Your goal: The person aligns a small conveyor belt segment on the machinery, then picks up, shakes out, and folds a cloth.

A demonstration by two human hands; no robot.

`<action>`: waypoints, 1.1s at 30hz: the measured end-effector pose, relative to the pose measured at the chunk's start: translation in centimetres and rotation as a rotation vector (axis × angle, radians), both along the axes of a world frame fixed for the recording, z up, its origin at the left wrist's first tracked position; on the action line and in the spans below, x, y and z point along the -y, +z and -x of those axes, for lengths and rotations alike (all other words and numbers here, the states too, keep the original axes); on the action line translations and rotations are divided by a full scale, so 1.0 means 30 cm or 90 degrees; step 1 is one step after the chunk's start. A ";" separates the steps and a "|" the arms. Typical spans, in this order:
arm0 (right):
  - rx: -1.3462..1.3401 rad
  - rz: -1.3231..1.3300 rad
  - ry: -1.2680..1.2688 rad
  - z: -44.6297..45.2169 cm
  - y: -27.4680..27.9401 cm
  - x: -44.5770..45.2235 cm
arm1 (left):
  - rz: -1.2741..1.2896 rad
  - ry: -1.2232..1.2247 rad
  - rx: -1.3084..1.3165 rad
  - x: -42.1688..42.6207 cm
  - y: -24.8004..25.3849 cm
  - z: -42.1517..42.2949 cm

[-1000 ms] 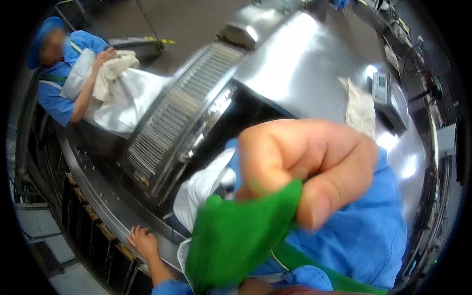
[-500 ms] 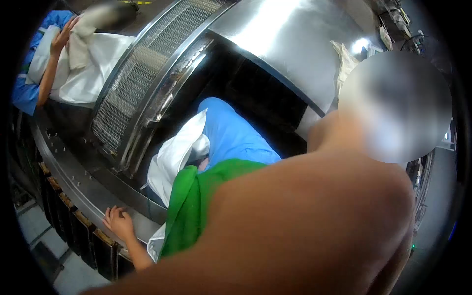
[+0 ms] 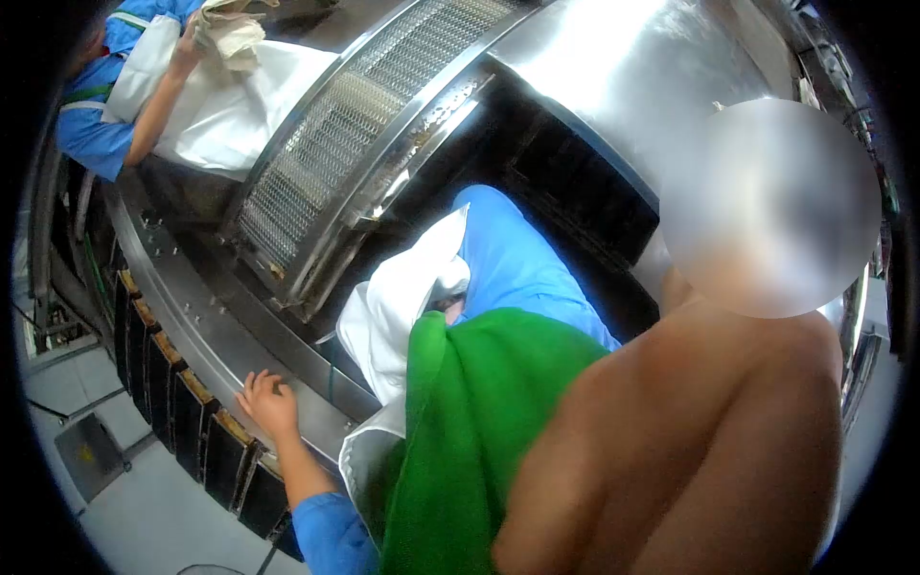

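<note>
My left hand (image 3: pixel 268 404) rests on the curved metal rim (image 3: pixel 216 335) of the machine, its fingers loosely spread and holding nothing. Very close to the camera, what seems to be my right hand (image 3: pixel 690 441) fills the lower right; its fingers are hidden, partly by a blurred patch. Green fabric (image 3: pixel 489 412) covers my front and lap. Beneath it show a white apron (image 3: pixel 402 292) and a blue trouser leg (image 3: pixel 527 259), above a dark opening in the machine.
A ridged metal mesh band (image 3: pixel 326 144) curves beside a shiny steel cover (image 3: pixel 623 77). At upper left, another person in blue (image 3: pixel 101 134) holds a beige cloth (image 3: pixel 230 38) over a white apron. Dark blocks (image 3: pixel 196 412) line the rim above a tiled floor (image 3: pixel 144 508).
The view has shifted, so the scene sits further right. The close hand has swung right, uncovering more green fabric. My left hand stays on the rim. The other person's cloth is higher.
</note>
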State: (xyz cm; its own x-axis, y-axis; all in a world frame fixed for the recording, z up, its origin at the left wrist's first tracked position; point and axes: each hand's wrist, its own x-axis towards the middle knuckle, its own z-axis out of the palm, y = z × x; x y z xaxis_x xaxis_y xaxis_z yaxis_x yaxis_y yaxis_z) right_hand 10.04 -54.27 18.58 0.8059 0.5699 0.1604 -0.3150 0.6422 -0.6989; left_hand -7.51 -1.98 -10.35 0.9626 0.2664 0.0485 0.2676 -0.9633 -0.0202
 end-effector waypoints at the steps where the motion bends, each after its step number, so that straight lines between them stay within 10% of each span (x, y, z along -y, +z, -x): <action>1: 0.000 0.001 -0.003 0.002 0.000 0.000 | -0.010 0.048 -0.022 0.057 0.041 -0.028; 33: 0.015 -0.109 -0.009 -0.044 0.049 -0.047 | 0.015 0.147 0.024 0.177 0.135 -0.079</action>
State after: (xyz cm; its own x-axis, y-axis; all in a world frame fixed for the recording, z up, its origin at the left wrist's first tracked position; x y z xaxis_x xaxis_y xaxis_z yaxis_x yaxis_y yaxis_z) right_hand 11.37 -52.86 20.06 0.8088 0.5212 0.2723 -0.2899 0.7564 -0.5864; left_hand -5.13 -7.27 -6.30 0.8734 0.4815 0.0738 0.4817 -0.8762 0.0154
